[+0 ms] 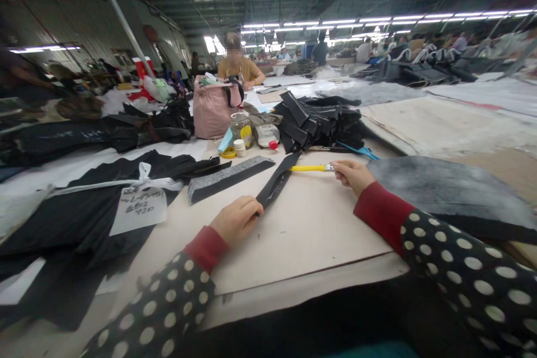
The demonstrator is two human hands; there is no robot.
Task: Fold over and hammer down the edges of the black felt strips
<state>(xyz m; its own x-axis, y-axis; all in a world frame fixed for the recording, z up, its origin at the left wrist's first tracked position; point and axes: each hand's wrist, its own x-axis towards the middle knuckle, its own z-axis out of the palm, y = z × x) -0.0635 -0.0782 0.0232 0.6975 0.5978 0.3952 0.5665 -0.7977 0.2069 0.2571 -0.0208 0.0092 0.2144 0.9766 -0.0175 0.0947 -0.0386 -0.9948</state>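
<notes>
My left hand [237, 218] is closed on the near end of a black fabric strip [277, 184], which is folded lengthwise and slants away from me over the pale work board [293, 240]. My right hand [353, 175] pinches the silver-ended side of a slim yellow tool [308, 168]; its exact kind is unclear. The tool's far end meets the edge of the black strip. Just left of the strip lies a grey-and-black fabric piece [230, 179], flat on the board.
Behind the board stand a glass jar [241, 128], a small white bottle [240, 147], a pink bag [215, 106] and a pile of black strips [314, 117]. Black fabric with a handwritten tag [140, 207] lies left. Grey material [436, 184] is at right. A person [247, 70] sits opposite.
</notes>
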